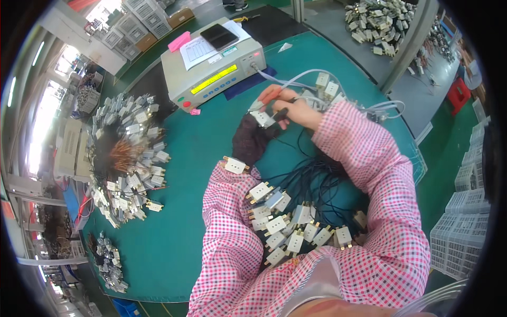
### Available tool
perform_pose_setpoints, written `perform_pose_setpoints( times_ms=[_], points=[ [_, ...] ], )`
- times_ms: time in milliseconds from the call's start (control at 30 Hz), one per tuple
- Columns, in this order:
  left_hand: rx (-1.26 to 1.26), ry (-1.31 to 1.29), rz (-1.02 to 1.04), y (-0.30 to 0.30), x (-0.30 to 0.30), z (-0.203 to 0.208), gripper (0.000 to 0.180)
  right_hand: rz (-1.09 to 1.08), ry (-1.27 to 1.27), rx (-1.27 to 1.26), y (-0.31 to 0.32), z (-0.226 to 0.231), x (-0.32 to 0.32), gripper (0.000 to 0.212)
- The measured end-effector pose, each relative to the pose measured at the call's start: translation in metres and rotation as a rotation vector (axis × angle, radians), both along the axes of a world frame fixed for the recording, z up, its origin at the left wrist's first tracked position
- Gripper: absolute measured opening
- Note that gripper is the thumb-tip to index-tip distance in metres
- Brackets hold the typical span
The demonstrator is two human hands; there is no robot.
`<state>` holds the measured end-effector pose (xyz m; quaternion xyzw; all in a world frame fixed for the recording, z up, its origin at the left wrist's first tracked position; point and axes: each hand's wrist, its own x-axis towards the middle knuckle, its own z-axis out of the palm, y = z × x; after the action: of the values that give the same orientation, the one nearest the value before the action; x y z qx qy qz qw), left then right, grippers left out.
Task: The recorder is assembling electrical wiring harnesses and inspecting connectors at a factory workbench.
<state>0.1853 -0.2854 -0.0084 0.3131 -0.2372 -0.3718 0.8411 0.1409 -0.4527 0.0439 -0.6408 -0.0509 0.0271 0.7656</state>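
Observation:
My left hand [251, 136], in a dark glove, is closed around a white box-shaped plug [262, 118] above the green mat. My bare right hand [300, 110] is closed at that plug's far side, on an orange-handled piece [271, 95] that looks like a test probe; its tip is too small to make out. A black part [281, 114] lies between the two hands. Another white plug [235, 165] with gold prongs rests by my left cuff. Nearer me lies a pile of similar white plugs [296, 240], their black cables [317, 177] bunched beyond them.
A grey tester [211, 68] with a lit yellow display stands at the back, a phone [219, 37] and papers on top. Large plug bundles [132, 158] lie at the left. Pale leads [311, 74] and more plugs [327, 87] sit beyond my right hand. A metal post [409, 47] rises at the right.

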Motion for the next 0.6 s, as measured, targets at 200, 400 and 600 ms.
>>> perform_pose_setpoints(
  times_ms=[200,400,600],
  points=[
    [0.005,0.176,0.031,-0.001,0.011,-0.018,0.048,-0.088,-0.002,0.011,-0.016,-0.009,-0.003,0.029],
    [0.030,0.117,0.108,0.001,0.008,-0.029,0.047,-0.054,-0.144,-0.135,-0.017,-0.003,-0.009,0.027],
    [0.019,0.098,0.070,0.001,0.004,-0.019,0.052,-0.051,-0.173,-0.328,-0.022,0.006,-0.013,0.025]
  ],
)
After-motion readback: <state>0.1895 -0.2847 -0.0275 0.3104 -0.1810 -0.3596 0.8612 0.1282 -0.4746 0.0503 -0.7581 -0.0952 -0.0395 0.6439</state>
